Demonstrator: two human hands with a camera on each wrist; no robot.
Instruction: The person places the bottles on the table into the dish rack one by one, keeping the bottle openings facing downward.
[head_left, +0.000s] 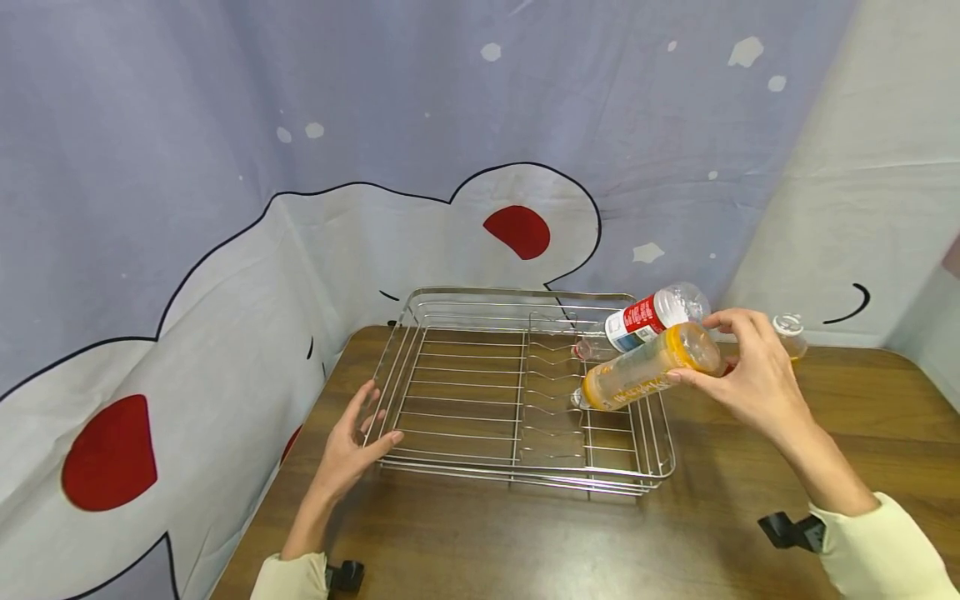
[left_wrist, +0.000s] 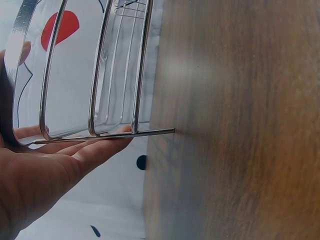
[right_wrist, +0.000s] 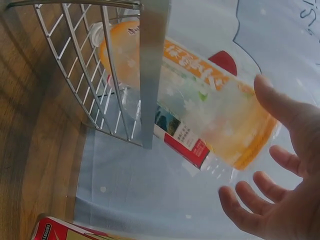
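Note:
A wire dish rack point(head_left: 465, 454) stands on the wooden table. At its left front corner my left hand point(head_left: 348, 454) touches the side, fingers lying straight along the wires point(left_wrist: 95, 150). A clear plastic bottle with orange lettering point(head_left: 637, 375) leans in the right part of the rack, neck down on the wires and base up over the right rim. My right hand point(head_left: 757, 375) is at that base, its thumb at the edge and its fingers point(right_wrist: 245, 197) spread apart from the plastic. Behind it a clear bottle with a red and white label point(head_left: 637, 325) lies tilted the same way.
Another bottle with a white cap point(head_left: 787, 325) is partly hidden behind my right hand. A red package point(right_wrist: 60, 230) lies at the lower edge of the right wrist view. A printed curtain point(head_left: 420, 242) hangs behind the table point(head_left: 510, 542) and along its left side.

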